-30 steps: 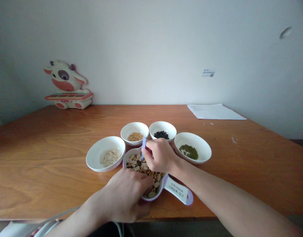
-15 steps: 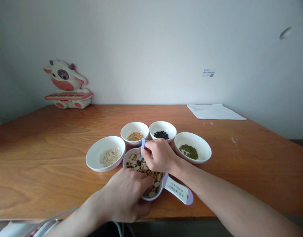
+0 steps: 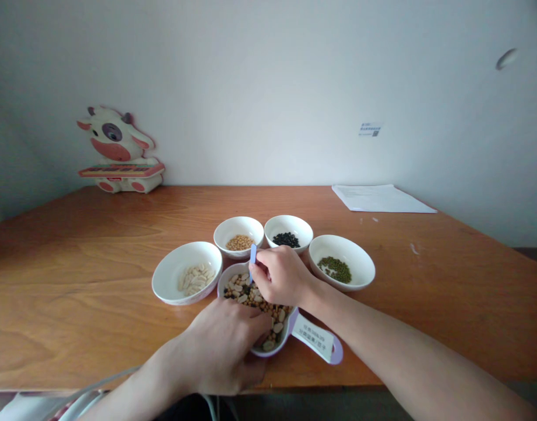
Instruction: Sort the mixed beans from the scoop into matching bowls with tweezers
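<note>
A purple-rimmed dish with a handle [image 3: 290,334] stands near the table's front edge, filled with mixed peanuts, yellow beans and dark beans. My left hand [image 3: 227,345] is closed over the dish's near left rim, its fingertips partly hidden. Over the far part of the dish, my right hand [image 3: 282,273] pinches a small flat light-purple stick-like tool [image 3: 253,254]. Its tip points down into the mix; its exact kind cannot be made out. A printed label [image 3: 312,337] covers the dish's handle, which points right.
Around the dish stand a bowl of pale peanut halves [image 3: 163,280], one of yellow beans [image 3: 222,231], one of black beans [image 3: 305,225] and one of green beans [image 3: 364,269]. A cow toy keyboard [image 3: 121,169] and white papers [image 3: 382,199] lie further back.
</note>
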The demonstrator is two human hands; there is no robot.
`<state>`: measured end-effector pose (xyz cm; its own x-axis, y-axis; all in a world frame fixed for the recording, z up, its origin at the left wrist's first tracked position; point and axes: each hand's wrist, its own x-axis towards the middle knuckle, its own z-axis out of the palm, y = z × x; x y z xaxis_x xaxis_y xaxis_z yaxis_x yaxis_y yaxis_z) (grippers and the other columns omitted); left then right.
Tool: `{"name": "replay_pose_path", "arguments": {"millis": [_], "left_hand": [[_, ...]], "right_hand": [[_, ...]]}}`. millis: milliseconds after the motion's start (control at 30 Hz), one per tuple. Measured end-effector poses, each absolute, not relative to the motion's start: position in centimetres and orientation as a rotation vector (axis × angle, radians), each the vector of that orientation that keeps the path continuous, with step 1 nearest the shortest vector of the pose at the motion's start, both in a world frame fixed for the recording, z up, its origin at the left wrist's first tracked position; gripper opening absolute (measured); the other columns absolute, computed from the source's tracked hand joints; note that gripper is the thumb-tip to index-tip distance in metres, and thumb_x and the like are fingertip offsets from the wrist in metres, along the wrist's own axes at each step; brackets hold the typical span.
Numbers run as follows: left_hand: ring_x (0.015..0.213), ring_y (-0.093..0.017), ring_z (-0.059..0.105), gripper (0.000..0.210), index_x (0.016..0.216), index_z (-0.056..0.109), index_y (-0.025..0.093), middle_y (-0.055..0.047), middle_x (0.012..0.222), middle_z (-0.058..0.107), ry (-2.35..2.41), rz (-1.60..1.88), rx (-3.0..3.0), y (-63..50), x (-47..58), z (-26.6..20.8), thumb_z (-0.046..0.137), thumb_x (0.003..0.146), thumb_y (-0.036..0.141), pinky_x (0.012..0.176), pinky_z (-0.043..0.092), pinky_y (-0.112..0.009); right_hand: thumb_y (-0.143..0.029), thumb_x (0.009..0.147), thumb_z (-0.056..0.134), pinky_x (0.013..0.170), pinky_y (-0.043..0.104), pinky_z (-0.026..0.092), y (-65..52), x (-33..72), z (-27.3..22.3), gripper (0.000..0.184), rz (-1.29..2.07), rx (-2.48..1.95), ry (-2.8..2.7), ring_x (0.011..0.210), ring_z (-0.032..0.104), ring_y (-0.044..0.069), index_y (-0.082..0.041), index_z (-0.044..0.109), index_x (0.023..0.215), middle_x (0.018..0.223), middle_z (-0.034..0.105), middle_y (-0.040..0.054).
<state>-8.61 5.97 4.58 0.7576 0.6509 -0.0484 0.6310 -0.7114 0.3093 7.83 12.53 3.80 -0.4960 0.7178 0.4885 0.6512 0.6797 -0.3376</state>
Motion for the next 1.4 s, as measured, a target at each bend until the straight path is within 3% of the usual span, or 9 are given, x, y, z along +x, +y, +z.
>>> {"name": "replay_pose_path", "arguments": {"millis": [1400], "left_hand": [[0.069,-0.018,0.056,0.011,0.077,0.051,0.022,0.002,0.081,0.065,0.993,0.023,2.639,5.84,-8.51,4.96,0.060,0.070,0.021,0.059,0.035,-0.031]], "right_hand": [[-0.021,0.083,0.053,0.051,0.025,0.028,12.40,7.70,3.82,0.027,0.160,-1.011,-2.263,0.047,0.044,0.009,-0.015,0.054,0.057,0.052,0.057,0.0007]]}}
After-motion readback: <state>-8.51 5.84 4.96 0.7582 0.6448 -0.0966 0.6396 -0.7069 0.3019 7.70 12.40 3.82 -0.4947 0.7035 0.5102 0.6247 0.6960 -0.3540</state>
